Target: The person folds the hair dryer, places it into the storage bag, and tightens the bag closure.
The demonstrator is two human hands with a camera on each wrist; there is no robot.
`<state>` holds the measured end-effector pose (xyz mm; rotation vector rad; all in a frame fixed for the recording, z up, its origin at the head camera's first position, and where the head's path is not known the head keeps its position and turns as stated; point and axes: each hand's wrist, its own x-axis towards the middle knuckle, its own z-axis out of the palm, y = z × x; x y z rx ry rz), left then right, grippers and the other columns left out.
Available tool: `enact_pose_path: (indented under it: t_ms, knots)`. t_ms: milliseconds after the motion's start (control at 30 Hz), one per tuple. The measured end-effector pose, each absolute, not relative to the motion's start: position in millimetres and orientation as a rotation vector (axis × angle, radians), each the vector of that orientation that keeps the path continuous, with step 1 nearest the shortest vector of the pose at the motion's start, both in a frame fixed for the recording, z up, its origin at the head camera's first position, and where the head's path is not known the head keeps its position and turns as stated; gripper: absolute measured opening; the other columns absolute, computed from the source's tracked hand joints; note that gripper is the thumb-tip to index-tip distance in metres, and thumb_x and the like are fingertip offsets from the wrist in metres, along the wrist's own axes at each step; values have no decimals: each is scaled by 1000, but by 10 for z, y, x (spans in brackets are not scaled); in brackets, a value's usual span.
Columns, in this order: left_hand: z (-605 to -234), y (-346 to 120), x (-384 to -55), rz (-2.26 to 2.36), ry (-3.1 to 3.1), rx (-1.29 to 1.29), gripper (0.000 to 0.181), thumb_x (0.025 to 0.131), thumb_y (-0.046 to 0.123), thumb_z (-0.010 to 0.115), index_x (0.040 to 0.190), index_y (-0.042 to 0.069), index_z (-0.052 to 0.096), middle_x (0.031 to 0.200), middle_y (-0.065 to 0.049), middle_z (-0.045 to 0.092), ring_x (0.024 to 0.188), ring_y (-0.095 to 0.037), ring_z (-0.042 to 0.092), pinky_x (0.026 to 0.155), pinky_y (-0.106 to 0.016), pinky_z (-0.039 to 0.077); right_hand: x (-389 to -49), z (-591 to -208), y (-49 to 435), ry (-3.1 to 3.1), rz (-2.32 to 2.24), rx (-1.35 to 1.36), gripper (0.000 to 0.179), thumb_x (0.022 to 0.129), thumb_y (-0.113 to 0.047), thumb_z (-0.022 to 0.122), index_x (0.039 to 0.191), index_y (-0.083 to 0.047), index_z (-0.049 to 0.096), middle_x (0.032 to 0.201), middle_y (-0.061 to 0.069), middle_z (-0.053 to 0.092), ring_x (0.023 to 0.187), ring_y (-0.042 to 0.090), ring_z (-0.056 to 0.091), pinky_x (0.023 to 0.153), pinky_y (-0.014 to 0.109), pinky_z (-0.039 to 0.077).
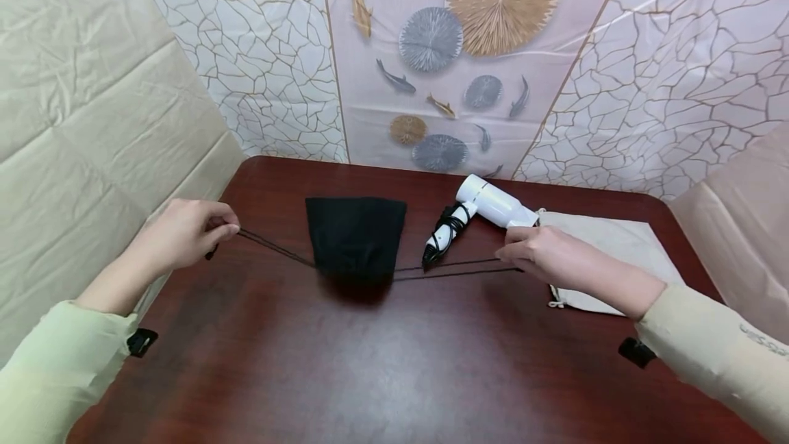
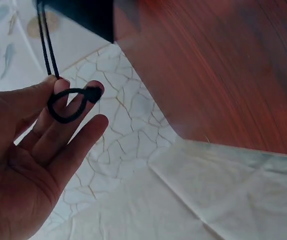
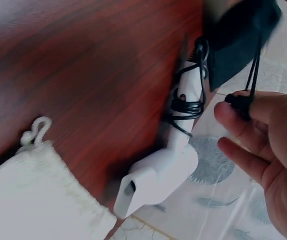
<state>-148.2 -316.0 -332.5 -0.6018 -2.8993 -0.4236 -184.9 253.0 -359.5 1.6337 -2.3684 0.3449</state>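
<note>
A black drawstring bag (image 1: 355,233) hangs between my two hands, its gathered edge low over the table. On the left, my left hand (image 1: 190,233) pinches one pair of cords (image 1: 277,248) between thumb and forefinger; a knotted loop end (image 2: 66,120) hangs past the fingers in the left wrist view. My right hand (image 1: 555,259) pinches the opposite cords (image 1: 453,270), with a dark knot (image 3: 239,104) at the fingertips in the right wrist view. Both cord pairs are stretched out sideways from the bag. Whether anything is inside the bag cannot be seen.
A white hair dryer (image 1: 493,201) with its black cable wound round the handle lies behind the right cords. Under and beyond my right hand is a cream drawstring bag (image 1: 635,245). The dark red table (image 1: 382,362) meets patterned cloth walls at the back.
</note>
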Motion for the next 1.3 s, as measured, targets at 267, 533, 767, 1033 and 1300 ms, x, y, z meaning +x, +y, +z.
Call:
enact_pose_path:
  t_ms: [267, 533, 767, 1033, 1300]
  knots:
    - [-3390, -2999, -1551, -498, -2873, -591, 5, 96, 6, 76, 93, 10, 77, 70, 8, 69, 65, -9, 61, 70, -43, 54, -1887, -3633, 2237, -2336, 491, 1700, 28, 79, 12, 83, 101, -6, 82, 89, -3, 64, 74, 5, 64, 65, 22, 55]
    - [-3481, -2819, -1628, -570, -2877, -532, 5, 100, 10, 75, 98, 8, 78, 76, 4, 73, 68, -12, 65, 71, -45, 55, -1945, -3718, 1918, -2404, 600, 1699, 23, 87, 7, 81, 106, -5, 82, 99, 2, 72, 89, 12, 69, 76, 31, 59]
    - [-3544, -2713, -1736, -555, -2818, -535, 5, 99, 8, 74, 98, 7, 79, 78, -1, 72, 68, -17, 63, 69, -45, 53, -1916, -3865, 1602, -2397, 719, 1769, 17, 94, 0, 78, 109, -7, 82, 101, 3, 72, 93, 12, 69, 80, 30, 59]
    - [-3592, -2590, -1868, -531, -2816, -545, 5, 99, 6, 73, 97, 7, 77, 78, -2, 69, 67, -19, 61, 67, -43, 50, -1862, -3942, 1355, -2434, 756, 1833, 16, 98, -4, 76, 112, -7, 81, 100, 1, 71, 90, 8, 69, 81, 25, 57]
    - [-3647, -2452, -1957, -527, -2904, -654, 7, 99, 4, 71, 97, 7, 78, 85, -3, 73, 72, -20, 65, 71, -45, 55, -1851, -3950, 1390, -2515, 682, 1788, 19, 100, -11, 76, 118, -8, 80, 106, 2, 75, 97, 11, 72, 85, 28, 59]
